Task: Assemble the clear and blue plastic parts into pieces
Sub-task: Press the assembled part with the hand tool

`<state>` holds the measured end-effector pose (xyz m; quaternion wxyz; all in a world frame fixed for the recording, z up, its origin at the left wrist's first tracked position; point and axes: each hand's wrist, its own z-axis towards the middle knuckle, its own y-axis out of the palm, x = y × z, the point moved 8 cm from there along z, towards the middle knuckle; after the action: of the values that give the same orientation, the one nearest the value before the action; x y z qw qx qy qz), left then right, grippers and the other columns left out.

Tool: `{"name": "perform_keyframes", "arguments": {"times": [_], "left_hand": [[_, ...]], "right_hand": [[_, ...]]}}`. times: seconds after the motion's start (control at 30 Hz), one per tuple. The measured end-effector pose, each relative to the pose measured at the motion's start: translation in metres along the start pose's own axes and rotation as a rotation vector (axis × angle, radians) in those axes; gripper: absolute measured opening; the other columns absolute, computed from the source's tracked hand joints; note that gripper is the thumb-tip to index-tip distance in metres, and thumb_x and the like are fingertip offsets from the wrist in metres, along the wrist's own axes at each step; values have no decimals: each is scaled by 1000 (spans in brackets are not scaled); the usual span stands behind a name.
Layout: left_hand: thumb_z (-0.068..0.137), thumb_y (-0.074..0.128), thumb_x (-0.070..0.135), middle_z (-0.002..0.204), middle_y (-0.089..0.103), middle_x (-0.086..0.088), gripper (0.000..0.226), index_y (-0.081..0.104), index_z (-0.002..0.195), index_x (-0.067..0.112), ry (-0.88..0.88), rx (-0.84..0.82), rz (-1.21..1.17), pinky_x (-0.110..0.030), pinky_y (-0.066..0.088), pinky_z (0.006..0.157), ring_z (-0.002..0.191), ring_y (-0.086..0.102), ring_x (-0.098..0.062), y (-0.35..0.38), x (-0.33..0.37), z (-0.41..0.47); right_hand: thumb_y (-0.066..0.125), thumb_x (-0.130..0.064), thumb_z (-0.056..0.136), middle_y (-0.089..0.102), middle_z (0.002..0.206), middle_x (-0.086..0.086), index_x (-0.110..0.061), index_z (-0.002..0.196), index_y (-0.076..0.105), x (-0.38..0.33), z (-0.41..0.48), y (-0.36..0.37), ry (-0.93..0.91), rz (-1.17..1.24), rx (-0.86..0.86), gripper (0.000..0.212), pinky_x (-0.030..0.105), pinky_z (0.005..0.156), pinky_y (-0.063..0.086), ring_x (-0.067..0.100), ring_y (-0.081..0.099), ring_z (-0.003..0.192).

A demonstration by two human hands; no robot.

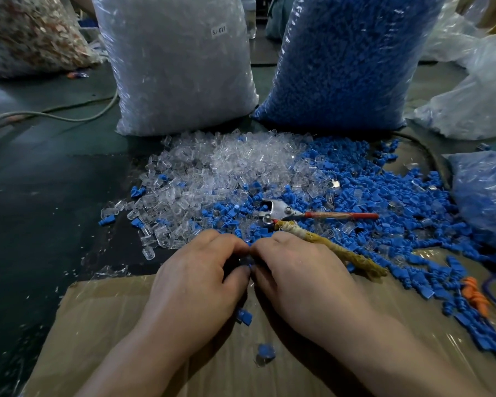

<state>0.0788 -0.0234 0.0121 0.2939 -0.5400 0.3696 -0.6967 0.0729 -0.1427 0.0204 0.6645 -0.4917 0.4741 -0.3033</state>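
Blue plastic part peeks between my fingertips just above the cardboard sheet's far edge, where my left hand and right hand meet, both curled tight in a pinch. Its clear mate is hidden; I judge the push runs sideways, hand toward hand, neither nearer.

Blue part mostly behind fingers

glossy clear plastic parts, matt blue plastic parts, brown cardboard
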Motion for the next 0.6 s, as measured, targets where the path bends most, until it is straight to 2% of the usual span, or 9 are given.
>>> {"name": "perform_keyframes", "arguments": {"times": [0.1,0.2,0.3,0.37,0.43,0.47,0.53,0.6], "left_hand": [[85,66,39,93,56,26,14,63,98,44,-16,40,-57,-20,44,76,91,53,6,-2,-2,0],[83,66,40,101,55,31,11,62,93,41,-45,96,-117,-9,40,68,95,52,11,-5,-3,0],[82,70,32,98,60,35,19,61,94,43,-62,139,-240,-2,39,72,92,56,11,-7,-2,-1],[82,72,29,93,63,34,23,62,95,45,-90,159,-318,-1,41,71,87,60,10,-6,-5,-1],[84,75,25,89,66,31,23,65,93,44,-116,202,-390,-4,45,69,80,64,7,-7,-9,-1],[84,74,24,88,68,29,23,67,94,43,-128,223,-430,-5,46,67,77,65,5,-9,-10,-1],[84,71,27,86,70,25,21,68,95,44,-144,229,-505,-7,47,64,73,66,4,-9,-12,-2],[83,67,31,84,71,21,20,67,97,46,-140,183,-543,-11,50,62,70,66,2,-7,-11,-3]], "right_hand": [[39,-36,100,47,95,-9,-31,108,47,-2,-1,-2,-17,26,40,12,39,66,45,20,55,83],[40,-35,99,50,98,-8,-30,109,50,-2,-1,-8,-35,85,104,15,42,70,47,20,55,85],[47,-29,97,55,97,-7,-25,106,57,-1,0,-14,-58,180,181,14,41,73,47,18,55,86],[52,-27,96,58,97,-11,-29,107,58,0,1,-15,-46,247,210,13,32,75,48,10,55,87],[57,-32,94,60,92,-18,-38,107,54,8,0,-17,9,314,251,14,18,71,45,0,54,87],[59,-35,93,61,89,-19,-40,104,53,14,-1,-18,61,369,271,15,15,69,46,-2,56,85],[65,-35,89,67,82,-15,-39,96,56,27,-3,-16,182,629,259,12,17,63,53,0,64,71],[70,-27,89,69,68,2,-32,87,61,32,-4,-7,286,1060,160,10,33,50,57,16,66,55]]}}
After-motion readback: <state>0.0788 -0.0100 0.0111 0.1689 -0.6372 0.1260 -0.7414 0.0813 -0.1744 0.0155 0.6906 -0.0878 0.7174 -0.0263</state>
